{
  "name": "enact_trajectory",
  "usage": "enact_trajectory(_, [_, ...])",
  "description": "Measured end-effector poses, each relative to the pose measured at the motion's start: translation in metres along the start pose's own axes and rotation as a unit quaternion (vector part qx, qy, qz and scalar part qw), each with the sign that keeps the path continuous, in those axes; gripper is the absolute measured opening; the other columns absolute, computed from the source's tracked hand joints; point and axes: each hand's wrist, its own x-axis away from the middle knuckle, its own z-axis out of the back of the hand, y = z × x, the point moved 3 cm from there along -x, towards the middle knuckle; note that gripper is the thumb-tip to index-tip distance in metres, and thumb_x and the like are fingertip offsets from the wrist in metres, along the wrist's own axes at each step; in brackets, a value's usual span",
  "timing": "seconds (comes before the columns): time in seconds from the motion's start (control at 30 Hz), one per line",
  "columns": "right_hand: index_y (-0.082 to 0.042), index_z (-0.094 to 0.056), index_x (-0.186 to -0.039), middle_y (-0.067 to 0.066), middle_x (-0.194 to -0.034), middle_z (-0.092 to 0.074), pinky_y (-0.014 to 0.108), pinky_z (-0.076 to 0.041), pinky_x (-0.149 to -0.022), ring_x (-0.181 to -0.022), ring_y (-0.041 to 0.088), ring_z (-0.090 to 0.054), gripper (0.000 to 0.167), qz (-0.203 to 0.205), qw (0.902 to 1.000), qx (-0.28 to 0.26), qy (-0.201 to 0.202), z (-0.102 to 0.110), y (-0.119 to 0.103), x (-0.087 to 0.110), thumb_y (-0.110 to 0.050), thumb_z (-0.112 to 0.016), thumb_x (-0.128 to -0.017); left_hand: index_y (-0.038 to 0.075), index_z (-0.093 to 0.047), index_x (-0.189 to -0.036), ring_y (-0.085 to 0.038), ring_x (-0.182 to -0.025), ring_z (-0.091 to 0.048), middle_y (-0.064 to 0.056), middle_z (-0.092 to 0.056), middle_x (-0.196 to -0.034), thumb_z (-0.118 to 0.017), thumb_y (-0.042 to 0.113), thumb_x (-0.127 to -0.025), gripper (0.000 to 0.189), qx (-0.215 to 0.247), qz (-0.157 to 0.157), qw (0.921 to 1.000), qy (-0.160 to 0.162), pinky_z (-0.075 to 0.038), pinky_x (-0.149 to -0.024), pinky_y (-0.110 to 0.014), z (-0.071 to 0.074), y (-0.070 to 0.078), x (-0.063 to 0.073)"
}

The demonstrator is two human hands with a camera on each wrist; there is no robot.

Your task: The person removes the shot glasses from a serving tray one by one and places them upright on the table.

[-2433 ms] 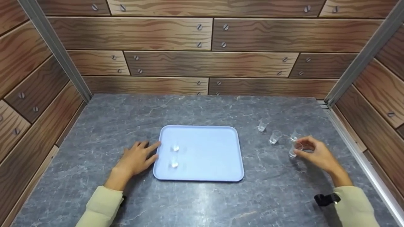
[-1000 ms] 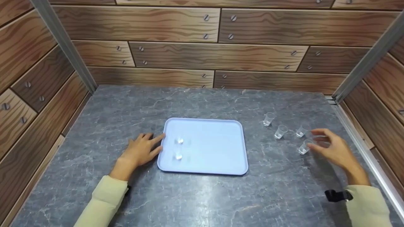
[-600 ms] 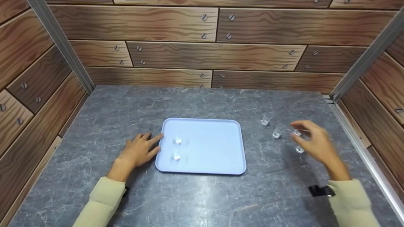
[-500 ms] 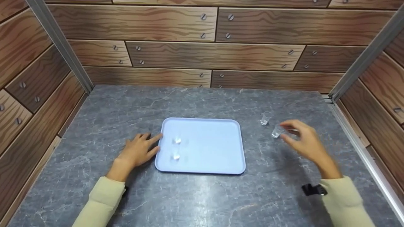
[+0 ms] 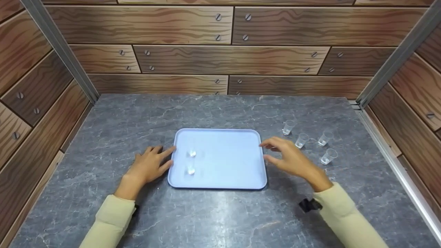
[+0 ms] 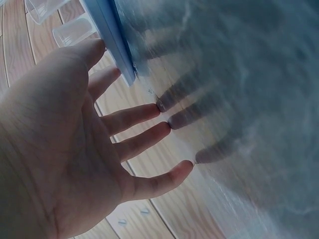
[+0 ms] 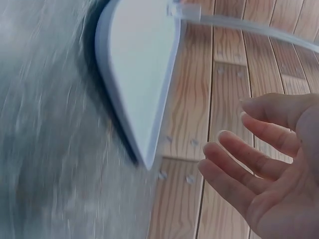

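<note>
My left hand (image 5: 147, 167) rests at the left edge of a light blue tray (image 5: 227, 158), thumb and index finger against its rim. In the left wrist view the other fingers (image 6: 144, 139) of that hand are spread with their tips on the tabletop. Two small clear cups (image 5: 191, 153) stand on the tray's left part, one behind the other. By the tray's right edge is my right hand (image 5: 287, 157), fingers relaxed and apart, nothing between them. The right wrist view has this hand's fingers (image 7: 234, 169) loosely bent, with a gap to the tray (image 7: 144, 74).
Several clear shot glasses stand on the grey marbled table right of my right hand: a back one (image 5: 288, 127), one (image 5: 301, 140) close behind the hand, and others farther right (image 5: 325, 138). Wood-patterned walls (image 5: 224, 58) enclose the table at the back and sides.
My right hand let go of the front right glass, then travelled left past the other glasses to the tray's right edge. The left hand stays at the tray's left rim.
</note>
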Motion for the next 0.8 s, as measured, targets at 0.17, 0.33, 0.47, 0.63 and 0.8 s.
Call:
enact_trajectory(0.17, [0.0,-0.069,-0.119,0.017,-0.115,-0.073,0.05,-0.06,-0.092,-0.104,0.037,-0.072,0.029,0.02,0.9991,-0.012,-0.036,-0.023,-0.014,-0.013,0.0,-0.073,-0.09,0.031,-0.043,-0.159,-0.052,-0.139,-0.046,-0.025,-0.05,-0.152,-0.05,0.045,-0.107,0.054,0.001,0.001,1.0,0.0,-0.035,-0.099,-0.086,0.0,0.001,0.0])
enact_trajectory(0.33, [0.0,-0.068,-0.121,0.02,-0.119,-0.072,0.051,-0.059,-0.093,-0.106,0.038,-0.071,0.029,0.034,0.9961,-0.037,-0.073,-0.045,-0.029,-0.023,-0.002,-0.072,-0.092,0.03,-0.043,-0.158,-0.052,-0.139,-0.046,-0.026,-0.05,-0.152,-0.05,0.045,-0.107,0.054,-0.001,0.001,1.0,-0.002,-0.035,-0.099,-0.086,0.001,0.002,0.0])
enact_trajectory(0.47, [0.002,-0.067,-0.121,0.021,-0.117,-0.072,0.049,-0.059,-0.093,-0.104,0.038,-0.07,0.028,0.051,0.9941,-0.047,-0.083,-0.063,-0.039,-0.032,-0.001,-0.071,-0.092,0.03,-0.043,-0.158,-0.052,-0.139,-0.047,-0.026,-0.051,-0.151,-0.05,0.045,-0.107,0.054,-0.004,-0.001,1.0,0.001,-0.035,-0.098,-0.086,0.001,0.001,-0.001])
enact_trajectory(0.63, [0.002,-0.067,-0.121,0.022,-0.117,-0.072,0.047,-0.06,-0.093,-0.104,0.038,-0.071,0.028,0.059,0.9906,-0.061,-0.107,-0.084,-0.048,-0.043,-0.002,-0.07,-0.093,0.03,-0.043,-0.159,-0.053,-0.139,-0.046,-0.026,-0.05,-0.151,-0.05,0.044,-0.107,0.054,-0.003,-0.002,1.0,0.001,-0.035,-0.097,-0.087,0.0,0.0,0.001])
enact_trajectory(0.8, [0.005,-0.066,-0.123,0.024,-0.121,-0.07,0.048,-0.059,-0.096,-0.11,0.039,-0.071,0.03,0.035,0.9845,-0.103,-0.137,-0.096,-0.056,-0.052,-0.003,-0.071,-0.095,0.031,-0.042,-0.159,-0.053,-0.14,-0.045,-0.026,-0.049,-0.153,-0.05,0.045,-0.107,0.054,0.002,0.001,1.0,-0.004,-0.034,-0.099,-0.086,0.0,0.0,0.001])
